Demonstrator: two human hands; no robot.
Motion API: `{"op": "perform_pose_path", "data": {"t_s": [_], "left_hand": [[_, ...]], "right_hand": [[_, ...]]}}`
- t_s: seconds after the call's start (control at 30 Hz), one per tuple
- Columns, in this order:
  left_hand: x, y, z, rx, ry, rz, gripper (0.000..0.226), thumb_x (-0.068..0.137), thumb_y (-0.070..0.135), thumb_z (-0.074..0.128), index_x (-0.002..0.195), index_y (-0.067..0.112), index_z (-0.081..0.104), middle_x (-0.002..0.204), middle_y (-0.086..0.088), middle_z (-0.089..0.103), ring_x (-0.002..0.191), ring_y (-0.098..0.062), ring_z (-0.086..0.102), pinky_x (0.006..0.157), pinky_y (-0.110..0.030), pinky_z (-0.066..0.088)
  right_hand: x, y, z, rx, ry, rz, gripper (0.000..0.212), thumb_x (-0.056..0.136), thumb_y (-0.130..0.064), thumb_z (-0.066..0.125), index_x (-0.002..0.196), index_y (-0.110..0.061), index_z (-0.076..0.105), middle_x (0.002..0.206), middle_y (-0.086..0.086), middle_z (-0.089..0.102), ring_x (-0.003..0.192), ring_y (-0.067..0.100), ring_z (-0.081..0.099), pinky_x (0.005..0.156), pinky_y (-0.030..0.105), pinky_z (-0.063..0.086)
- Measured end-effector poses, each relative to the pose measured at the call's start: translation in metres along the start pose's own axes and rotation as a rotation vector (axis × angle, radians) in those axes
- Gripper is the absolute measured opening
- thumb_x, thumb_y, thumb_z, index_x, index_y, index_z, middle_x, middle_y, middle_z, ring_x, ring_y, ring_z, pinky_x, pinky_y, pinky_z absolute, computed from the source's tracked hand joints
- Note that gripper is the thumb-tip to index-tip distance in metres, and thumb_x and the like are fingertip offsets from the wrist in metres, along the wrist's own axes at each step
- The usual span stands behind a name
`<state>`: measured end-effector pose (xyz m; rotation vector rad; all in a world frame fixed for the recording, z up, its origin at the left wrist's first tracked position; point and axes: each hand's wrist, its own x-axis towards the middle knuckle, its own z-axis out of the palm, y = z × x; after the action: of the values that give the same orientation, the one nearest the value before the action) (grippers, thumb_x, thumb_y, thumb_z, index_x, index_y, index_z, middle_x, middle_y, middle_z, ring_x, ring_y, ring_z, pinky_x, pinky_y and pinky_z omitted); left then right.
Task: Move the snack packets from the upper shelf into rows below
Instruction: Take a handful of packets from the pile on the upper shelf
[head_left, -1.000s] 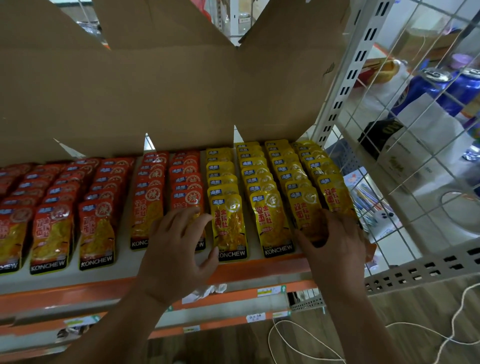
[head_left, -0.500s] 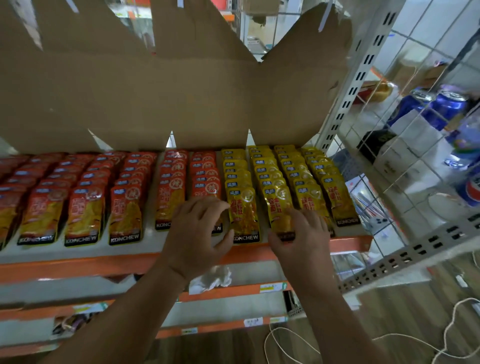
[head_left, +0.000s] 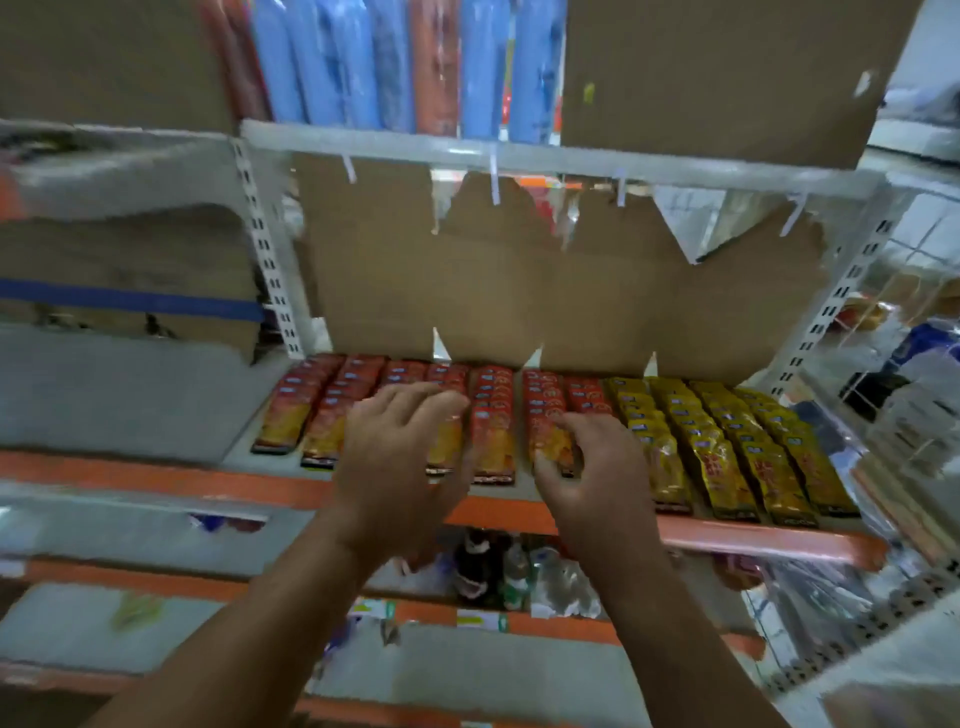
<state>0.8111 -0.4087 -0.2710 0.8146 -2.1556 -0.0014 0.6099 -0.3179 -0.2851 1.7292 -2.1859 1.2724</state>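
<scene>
**Hands squaring the red packets (head_left: 493, 436)**

Left hand (head_left: 400, 457) lies spread flat on the red rows. Right hand (head_left: 587, 483) curls at one packet's near end, but blur hides any pinch. Yellow packets (head_left: 727, 452) fill the rows to the right.

Likely step: aligning rows on the lower shelf (head_left: 156, 475). The next move calls for reaching up to the upper shelf (head_left: 395, 148), where blue and red packs (head_left: 337, 67) stand.

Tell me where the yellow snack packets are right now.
In the head view, the yellow snack packets lie in rows on the right part of the orange-edged shelf, directly right of the red snack packets and in front of the cardboard sheet.
</scene>
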Motion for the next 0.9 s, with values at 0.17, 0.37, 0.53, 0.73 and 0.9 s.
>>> {"op": "perform_pose_path", "data": {"t_s": [0.17,0.37,0.53,0.73,0.9], "left_hand": [[-0.001,-0.049,-0.158,0.108,0.160,-0.059,0.042,0.087,0.039,0.066,0.123,0.016,0.068,0.125,-0.001,0.067,0.118,-0.026,0.059,0.098,-0.051,0.050],[-0.002,-0.102,-0.318,0.258,0.239,-0.186,0.043,0.087,0.046,0.060,0.125,0.026,0.065,0.126,0.004,0.066,0.121,-0.022,0.057,0.103,-0.043,0.044],[-0.004,-0.145,-0.391,0.353,0.207,-0.294,0.046,0.085,0.050,0.054,0.125,0.029,0.065,0.122,0.005,0.067,0.116,-0.021,0.056,0.099,-0.036,0.041],[0.015,-0.210,-0.432,0.360,0.116,-0.401,0.034,0.094,0.039,0.066,0.127,0.031,0.064,0.115,0.016,0.060,0.114,-0.013,0.054,0.089,-0.031,0.036],[0.053,-0.271,-0.435,0.311,0.023,-0.438,0.027,0.093,0.043,0.066,0.120,0.039,0.064,0.115,0.018,0.065,0.108,-0.007,0.058,0.082,-0.028,0.042]], "right_hand": [[0.032,-0.146,0.011,0.106,0.078,-0.207,0.032,0.083,-0.032,0.067,0.111,-0.016,0.071,0.104,-0.001,0.064,0.098,0.022,0.059,0.090,0.044,0.050],[0.077,-0.304,0.025,0.206,0.132,-0.364,0.029,0.082,-0.024,0.080,0.110,-0.020,0.074,0.108,0.001,0.067,0.100,0.026,0.064,0.091,0.046,0.054],[0.108,-0.384,0.048,0.224,0.051,-0.465,0.030,0.089,-0.030,0.069,0.118,-0.023,0.070,0.114,-0.003,0.063,0.110,0.023,0.058,0.095,0.040,0.049],[0.166,-0.431,0.090,0.229,0.004,-0.568,0.025,0.090,-0.032,0.068,0.112,-0.021,0.070,0.106,-0.003,0.062,0.102,0.021,0.060,0.082,0.031,0.045],[0.231,-0.457,0.128,0.184,-0.070,-0.567,0.022,0.090,-0.039,0.068,0.106,-0.025,0.071,0.103,-0.005,0.060,0.093,0.019,0.058,0.077,0.029,0.041]]}}
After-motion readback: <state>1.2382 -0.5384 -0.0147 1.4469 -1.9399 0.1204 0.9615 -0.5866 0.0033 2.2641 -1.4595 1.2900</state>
